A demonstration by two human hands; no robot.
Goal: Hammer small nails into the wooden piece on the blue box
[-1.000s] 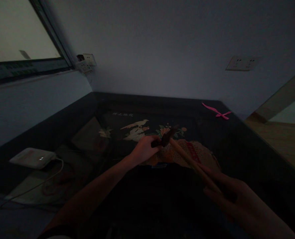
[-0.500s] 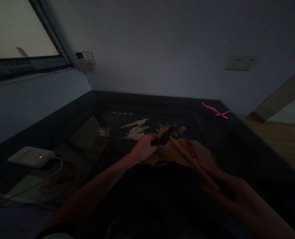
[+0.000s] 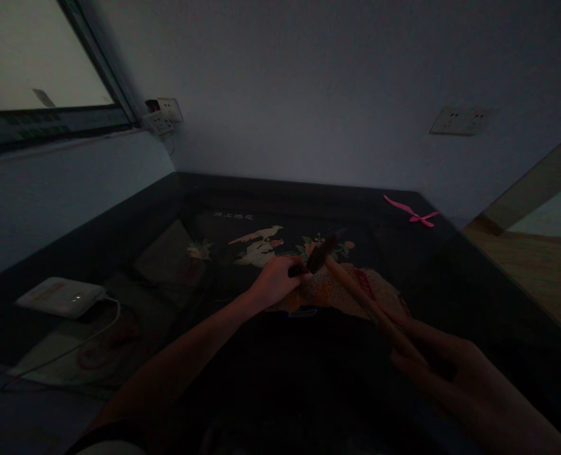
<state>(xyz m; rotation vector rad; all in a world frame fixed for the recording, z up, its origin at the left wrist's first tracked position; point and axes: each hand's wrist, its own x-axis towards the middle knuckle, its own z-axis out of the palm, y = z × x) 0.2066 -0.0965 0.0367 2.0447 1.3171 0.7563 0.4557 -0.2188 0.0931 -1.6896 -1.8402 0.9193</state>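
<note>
My right hand is wrapped round the wooden handle of a hammer. Its dark head is up beside my left hand, at the end of a short dark rod-like piece or close to it; I cannot tell if they touch. My left hand is closed on that dark piece, whose kind is too dim to make out. Under both lies a tan and orange speckled sheet with a red patch, partly covered by the handle and my hands.
The dark glossy table bears a bird-and-flower picture. A white power bank with a cable sits at left. A pink ribbon lies near the right back corner. Wall sockets are above.
The hammer head has shifted very slightly, and my right hand has moved a little to the right and down. My left hand stays almost in place.
</note>
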